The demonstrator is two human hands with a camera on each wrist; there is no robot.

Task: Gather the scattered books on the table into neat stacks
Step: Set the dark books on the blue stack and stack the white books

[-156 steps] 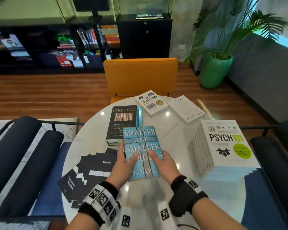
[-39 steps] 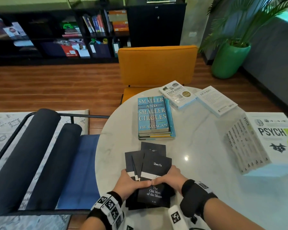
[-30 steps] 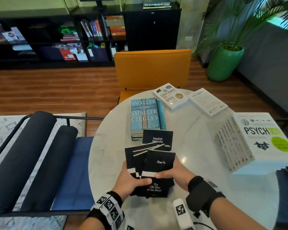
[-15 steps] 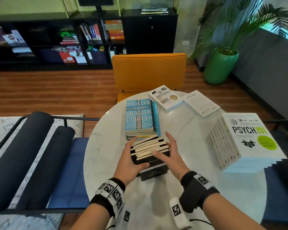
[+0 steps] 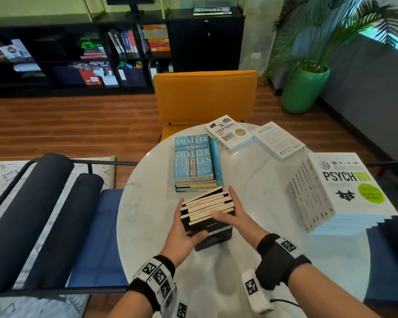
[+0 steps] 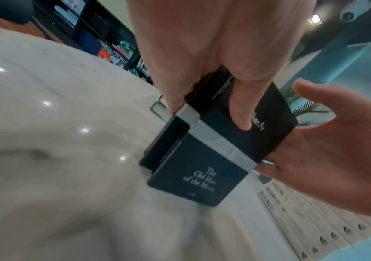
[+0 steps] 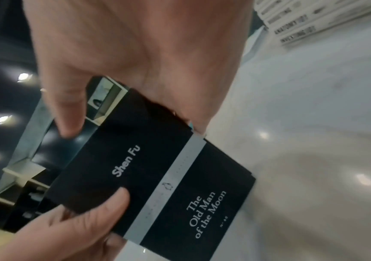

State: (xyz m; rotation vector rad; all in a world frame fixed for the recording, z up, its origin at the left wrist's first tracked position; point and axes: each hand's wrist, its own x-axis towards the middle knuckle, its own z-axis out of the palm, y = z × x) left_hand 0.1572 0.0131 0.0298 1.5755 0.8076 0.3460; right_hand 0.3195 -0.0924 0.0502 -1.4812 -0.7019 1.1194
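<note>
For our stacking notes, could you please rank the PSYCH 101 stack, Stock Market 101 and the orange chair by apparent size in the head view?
1. orange chair
2. PSYCH 101 stack
3. Stock Market 101

The stack's nearness makes first place unsure.

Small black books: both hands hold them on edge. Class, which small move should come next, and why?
Probably tap the small black books down on the table to square them. The left hand and right hand clamp both sides, yet the page edges still sit stepped and the front cover juts lower.
</note>
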